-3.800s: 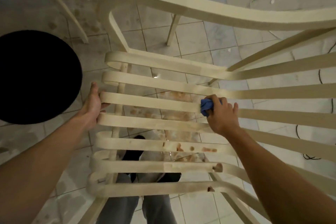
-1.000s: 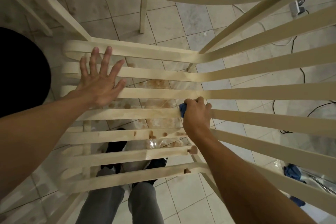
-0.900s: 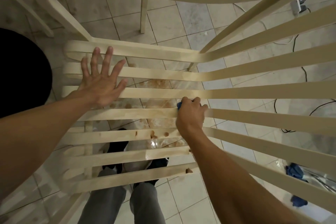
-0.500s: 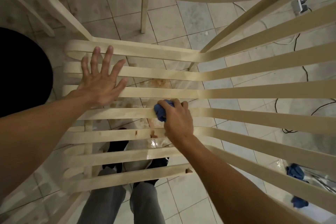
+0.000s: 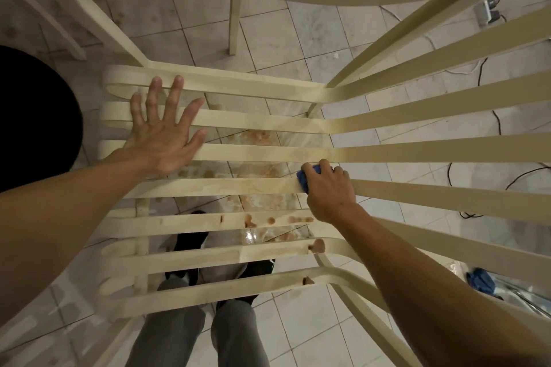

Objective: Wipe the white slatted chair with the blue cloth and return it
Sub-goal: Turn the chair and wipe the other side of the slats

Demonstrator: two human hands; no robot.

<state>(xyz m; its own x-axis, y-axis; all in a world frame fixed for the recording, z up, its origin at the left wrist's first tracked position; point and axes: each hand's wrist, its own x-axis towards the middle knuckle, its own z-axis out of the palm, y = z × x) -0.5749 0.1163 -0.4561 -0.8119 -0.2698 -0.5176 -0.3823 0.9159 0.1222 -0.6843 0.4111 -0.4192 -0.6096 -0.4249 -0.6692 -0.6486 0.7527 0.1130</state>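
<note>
The white slatted chair (image 5: 253, 152) fills the view, its slats running left to right below me. My left hand (image 5: 162, 131) lies flat with spread fingers on the upper slats near their left ends. My right hand (image 5: 329, 191) grips a bunched blue cloth (image 5: 307, 176) and holds it against the middle slat. Only a small part of the cloth shows past my fingers. Brown spots mark the lower slats (image 5: 268, 220) and wet brown streaks lie on the slat beside the cloth.
A stained tiled floor (image 5: 277, 39) shows between the slats. My legs and dark shoes (image 5: 190, 240) stand under the chair. A black round object (image 5: 32, 116) sits at the left. Cables (image 5: 483, 68) and a power strip (image 5: 486, 12) lie at the right, another blue cloth (image 5: 481, 278) at lower right.
My right hand slid the cloth left along the middle slat, then back right to its earlier spot. My left hand went from gripping the slat ends to lying flat, and has stayed there.
</note>
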